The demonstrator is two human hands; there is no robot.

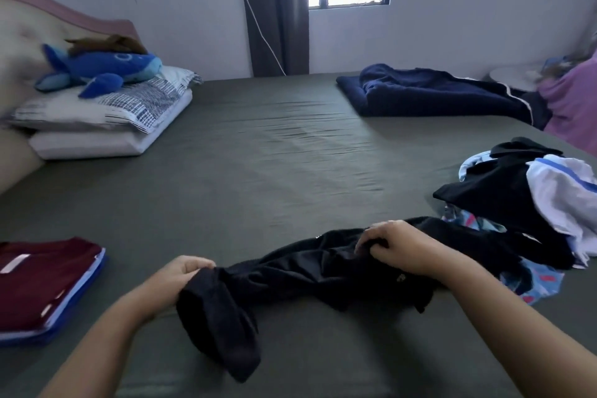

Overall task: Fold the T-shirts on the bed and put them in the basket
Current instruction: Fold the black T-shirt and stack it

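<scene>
A crumpled black T-shirt [290,275] lies stretched across the near part of the grey-green bed [258,155]. My left hand [176,276] grips its left end, which droops toward the bed's front edge. My right hand [397,245] pinches the bunched cloth at its right part. A heap of unfolded clothes [529,200], black, white and patterned blue, sits at the right. A stack of folded T-shirts [42,284], maroon on top with blue beneath, rests at the left edge. No basket is in view.
Pillows [106,119] with a blue whale plush [97,68] lie at the far left by the headboard. A dark navy blanket [436,94] is at the far right, purple cloth [575,110] beyond it. A window and dark curtain [277,10] are behind.
</scene>
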